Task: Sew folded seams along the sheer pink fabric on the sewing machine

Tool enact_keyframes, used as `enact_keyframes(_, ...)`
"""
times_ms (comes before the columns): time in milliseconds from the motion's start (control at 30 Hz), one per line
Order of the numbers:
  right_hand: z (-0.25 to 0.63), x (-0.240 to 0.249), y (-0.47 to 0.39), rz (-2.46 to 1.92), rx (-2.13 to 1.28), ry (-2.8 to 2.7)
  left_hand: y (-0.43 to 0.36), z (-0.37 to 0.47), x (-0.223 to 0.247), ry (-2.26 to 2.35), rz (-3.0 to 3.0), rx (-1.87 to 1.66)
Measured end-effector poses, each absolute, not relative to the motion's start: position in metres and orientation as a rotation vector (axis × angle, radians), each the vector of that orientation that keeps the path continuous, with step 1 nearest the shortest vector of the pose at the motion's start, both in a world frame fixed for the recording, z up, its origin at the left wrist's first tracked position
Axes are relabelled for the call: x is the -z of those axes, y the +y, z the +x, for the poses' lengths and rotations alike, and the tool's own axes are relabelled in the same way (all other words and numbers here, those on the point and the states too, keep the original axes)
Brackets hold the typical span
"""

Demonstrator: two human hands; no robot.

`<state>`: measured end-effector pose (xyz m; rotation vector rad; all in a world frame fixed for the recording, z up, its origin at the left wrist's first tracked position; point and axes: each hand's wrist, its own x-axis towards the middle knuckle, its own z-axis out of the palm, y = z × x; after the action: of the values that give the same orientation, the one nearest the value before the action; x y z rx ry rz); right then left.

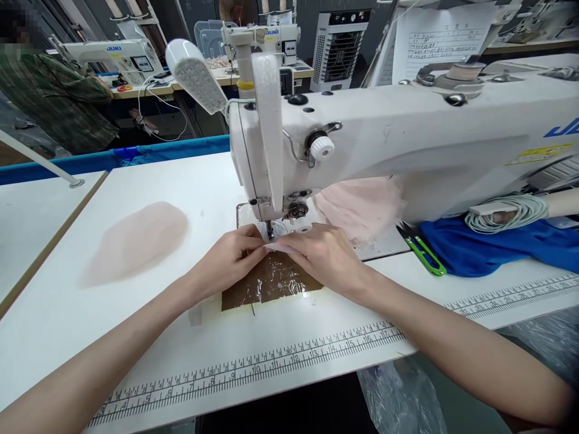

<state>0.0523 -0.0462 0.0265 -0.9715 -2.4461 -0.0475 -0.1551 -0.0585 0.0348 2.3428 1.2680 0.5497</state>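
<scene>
Both my hands meet just in front of the needle of a white sewing machine (389,132). My left hand (233,256) has its fingers closed, pinching the left end of a small piece of pale, sheer fabric (277,246). Thumb and fingers of my right hand (328,253) close on the same fabric from the right. The presser foot (270,230) stands right behind the fabric; whether it touches is hidden by my fingers. Under my hands lies a brown, film-covered patch (271,280) on the table.
A sheer pink piece (140,238) lies flat at left, and a pink fabric pile (362,205) sits under the machine arm. Green thread snips (423,250) rest beside blue cloth (488,244). A printed ruler (257,367) runs along the front edge. Another person (54,96) stands far left.
</scene>
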Motion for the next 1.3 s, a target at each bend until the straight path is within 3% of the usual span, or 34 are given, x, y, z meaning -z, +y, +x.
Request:
enact_keyframes(333,0.056,-0.019,-0.057,-0.717,0.018,-2.587,-0.089,-0.153,-0.016,1.262,3.256,-0.591)
enact_keyframes(1300,0.053,-0.009,-0.042,-0.761,0.136,-2.561,-0.070,-0.160,-0.006,1.358,3.148,-0.545)
